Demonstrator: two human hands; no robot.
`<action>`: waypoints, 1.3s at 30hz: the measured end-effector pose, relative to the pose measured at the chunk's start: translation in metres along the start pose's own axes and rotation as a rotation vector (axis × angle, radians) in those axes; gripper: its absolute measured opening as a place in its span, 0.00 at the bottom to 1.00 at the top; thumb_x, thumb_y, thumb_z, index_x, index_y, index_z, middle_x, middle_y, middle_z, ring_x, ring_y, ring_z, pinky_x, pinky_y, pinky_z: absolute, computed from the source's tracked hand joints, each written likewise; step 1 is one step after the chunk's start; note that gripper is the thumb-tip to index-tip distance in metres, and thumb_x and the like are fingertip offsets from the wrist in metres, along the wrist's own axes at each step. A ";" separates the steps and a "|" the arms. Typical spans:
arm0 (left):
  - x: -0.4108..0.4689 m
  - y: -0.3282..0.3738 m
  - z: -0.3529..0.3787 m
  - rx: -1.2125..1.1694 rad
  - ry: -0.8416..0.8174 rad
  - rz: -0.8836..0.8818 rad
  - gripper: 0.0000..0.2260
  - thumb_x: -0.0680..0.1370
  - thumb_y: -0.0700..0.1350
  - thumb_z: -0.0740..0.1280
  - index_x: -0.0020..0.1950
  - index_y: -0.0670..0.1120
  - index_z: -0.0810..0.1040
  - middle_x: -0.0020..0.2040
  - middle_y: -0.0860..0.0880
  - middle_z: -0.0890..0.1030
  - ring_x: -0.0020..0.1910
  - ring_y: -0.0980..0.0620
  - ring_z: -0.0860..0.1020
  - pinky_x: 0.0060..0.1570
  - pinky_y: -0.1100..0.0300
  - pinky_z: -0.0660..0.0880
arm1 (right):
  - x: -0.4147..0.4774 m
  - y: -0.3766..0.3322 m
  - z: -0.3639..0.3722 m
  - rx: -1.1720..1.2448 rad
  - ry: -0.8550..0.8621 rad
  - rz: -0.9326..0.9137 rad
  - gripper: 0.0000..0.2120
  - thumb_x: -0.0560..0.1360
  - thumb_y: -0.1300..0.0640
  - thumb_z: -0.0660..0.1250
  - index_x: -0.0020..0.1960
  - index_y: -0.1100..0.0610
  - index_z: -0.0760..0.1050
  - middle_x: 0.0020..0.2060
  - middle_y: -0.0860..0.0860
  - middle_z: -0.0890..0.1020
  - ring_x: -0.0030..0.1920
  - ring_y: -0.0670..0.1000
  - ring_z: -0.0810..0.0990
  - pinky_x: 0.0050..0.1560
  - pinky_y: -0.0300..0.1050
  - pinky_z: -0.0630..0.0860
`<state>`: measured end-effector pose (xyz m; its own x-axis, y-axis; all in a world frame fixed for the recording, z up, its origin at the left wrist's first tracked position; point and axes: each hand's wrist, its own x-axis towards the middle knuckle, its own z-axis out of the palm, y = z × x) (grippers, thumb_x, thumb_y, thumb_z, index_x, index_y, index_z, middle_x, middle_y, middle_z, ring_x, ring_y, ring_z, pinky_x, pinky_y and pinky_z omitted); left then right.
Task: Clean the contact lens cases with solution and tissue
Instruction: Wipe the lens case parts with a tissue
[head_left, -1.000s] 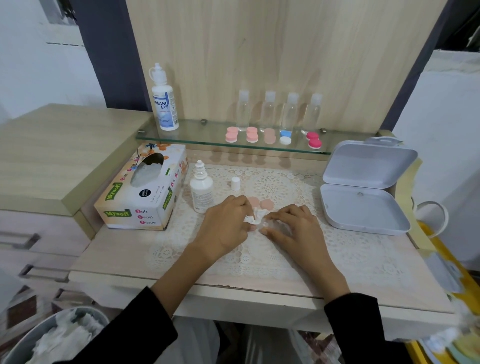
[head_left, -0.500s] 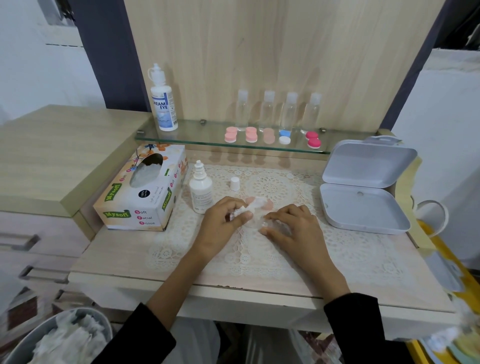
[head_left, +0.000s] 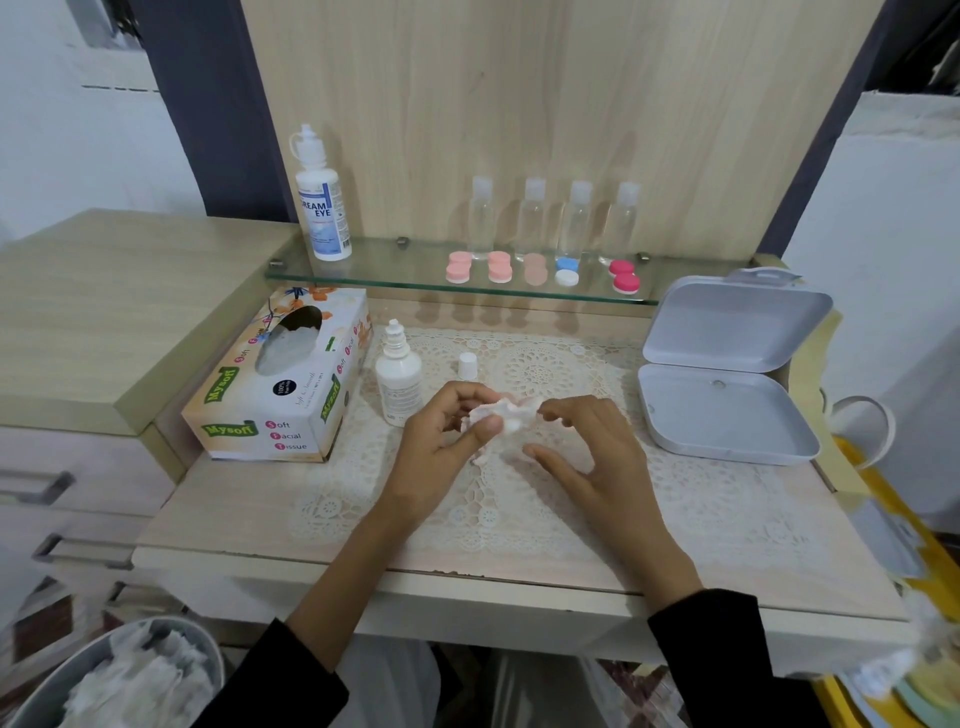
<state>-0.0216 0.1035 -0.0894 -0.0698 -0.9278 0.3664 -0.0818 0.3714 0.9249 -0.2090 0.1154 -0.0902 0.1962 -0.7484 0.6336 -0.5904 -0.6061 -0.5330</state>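
Wood-panel wall (head_left: 545, 104) — glass shelf (head_left: 405, 270), drawers (head_left: 67, 483).

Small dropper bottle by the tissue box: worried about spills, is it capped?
Uncapped. The dropper bottle shows a bare nozzle; a white cap stands beside it.

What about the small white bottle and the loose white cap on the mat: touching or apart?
Apart. The head view shows a strip of lace mat between the bottle and the cap.
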 end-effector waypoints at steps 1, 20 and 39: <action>-0.001 0.001 0.001 -0.028 0.001 -0.004 0.08 0.73 0.45 0.71 0.51 0.48 0.76 0.47 0.56 0.81 0.48 0.56 0.79 0.45 0.66 0.74 | 0.000 0.000 0.000 -0.015 -0.002 -0.048 0.12 0.77 0.49 0.68 0.58 0.51 0.76 0.52 0.42 0.77 0.53 0.47 0.74 0.51 0.49 0.72; -0.001 -0.008 0.000 0.366 0.031 0.015 0.07 0.75 0.42 0.70 0.53 0.49 0.79 0.52 0.57 0.80 0.52 0.61 0.75 0.51 0.75 0.65 | -0.001 -0.002 -0.007 0.375 0.280 0.274 0.09 0.69 0.63 0.70 0.40 0.58 0.69 0.44 0.44 0.81 0.47 0.47 0.79 0.50 0.45 0.76; -0.001 -0.014 0.006 0.618 -0.020 0.062 0.11 0.72 0.48 0.73 0.53 0.52 0.81 0.49 0.55 0.80 0.52 0.56 0.73 0.57 0.57 0.69 | -0.002 0.009 0.011 -0.163 0.005 0.032 0.05 0.74 0.60 0.71 0.49 0.56 0.83 0.39 0.45 0.75 0.40 0.45 0.75 0.36 0.44 0.74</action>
<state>-0.0259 0.0992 -0.1030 -0.1112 -0.9052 0.4103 -0.6368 0.3818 0.6698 -0.2062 0.1088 -0.1026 0.1718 -0.7652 0.6205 -0.7156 -0.5298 -0.4552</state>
